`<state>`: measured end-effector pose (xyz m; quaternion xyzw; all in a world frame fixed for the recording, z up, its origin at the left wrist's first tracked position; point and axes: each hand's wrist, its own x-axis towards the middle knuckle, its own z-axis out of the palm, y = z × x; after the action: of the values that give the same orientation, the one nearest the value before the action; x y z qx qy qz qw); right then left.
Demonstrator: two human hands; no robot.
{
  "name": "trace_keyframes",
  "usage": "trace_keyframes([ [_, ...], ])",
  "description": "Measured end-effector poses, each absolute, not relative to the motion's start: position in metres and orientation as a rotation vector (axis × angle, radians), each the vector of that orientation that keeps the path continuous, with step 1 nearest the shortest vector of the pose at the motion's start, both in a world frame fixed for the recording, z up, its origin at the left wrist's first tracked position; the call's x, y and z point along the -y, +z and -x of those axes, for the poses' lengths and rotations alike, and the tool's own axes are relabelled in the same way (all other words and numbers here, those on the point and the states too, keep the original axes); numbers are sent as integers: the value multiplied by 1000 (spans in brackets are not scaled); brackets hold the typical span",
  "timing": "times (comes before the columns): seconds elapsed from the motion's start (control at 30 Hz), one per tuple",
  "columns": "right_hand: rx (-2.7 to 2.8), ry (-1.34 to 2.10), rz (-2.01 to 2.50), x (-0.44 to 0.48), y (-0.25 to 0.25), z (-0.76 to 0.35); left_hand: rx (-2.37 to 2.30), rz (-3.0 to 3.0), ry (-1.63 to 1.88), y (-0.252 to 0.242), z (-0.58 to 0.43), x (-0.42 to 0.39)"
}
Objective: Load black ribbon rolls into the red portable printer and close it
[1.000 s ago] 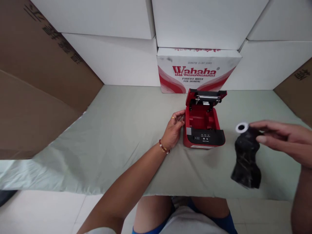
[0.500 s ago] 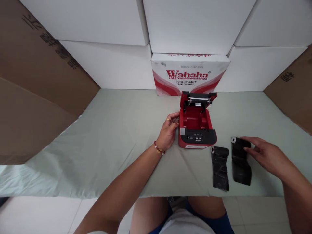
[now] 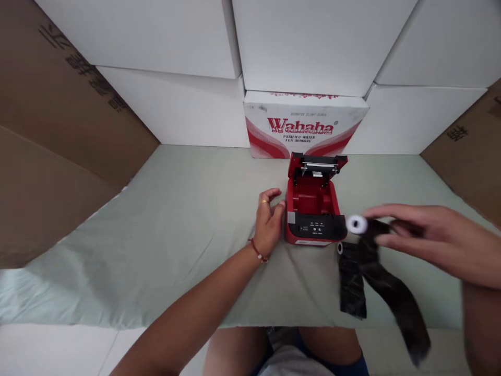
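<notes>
A small red and black printer (image 3: 313, 224) sits on the cloth with its lid raised, its red inner bay showing. My left hand (image 3: 270, 216) rests along the printer's left side, fingers loosely bent and apart, thumb close to or touching the casing; it holds nothing. At the right, my right hand (image 3: 422, 235) pinches a roll of black film (image 3: 357, 224) off the cloth, its white core facing the printer's front right corner. A loose strip trails from it past the table's front edge. A second roll of black film (image 3: 352, 284) lies partly unrolled below, its upper end partly covered by the held one.
A Wahaha water carton (image 3: 305, 125) stands right behind the printer. White boxes (image 3: 168, 104) line the back, and brown cardboard (image 3: 62, 120) walls the left; more cardboard (image 3: 469, 151) is at right. The green cloth (image 3: 188, 209) ends near my lap.
My right hand has lifted the right-hand roll off the cloth and carried it left, toward the printer, its strip swinging out. My left hand's fingers have loosened and shifted slightly away from the printer's side.
</notes>
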<state>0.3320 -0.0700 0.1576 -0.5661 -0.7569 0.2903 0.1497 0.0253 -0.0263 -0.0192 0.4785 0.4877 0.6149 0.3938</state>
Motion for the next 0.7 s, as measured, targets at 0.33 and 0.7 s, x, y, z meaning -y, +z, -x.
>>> trace_keyframes([
  [0.33, 2497, 244, 1895, -7, 119, -212, -1036, -2490, 1687, 7, -34, 78],
  [0.7, 2499, 152, 1583, -10, 99, -216, -951, -2718, 1555, 13, -38, 81],
])
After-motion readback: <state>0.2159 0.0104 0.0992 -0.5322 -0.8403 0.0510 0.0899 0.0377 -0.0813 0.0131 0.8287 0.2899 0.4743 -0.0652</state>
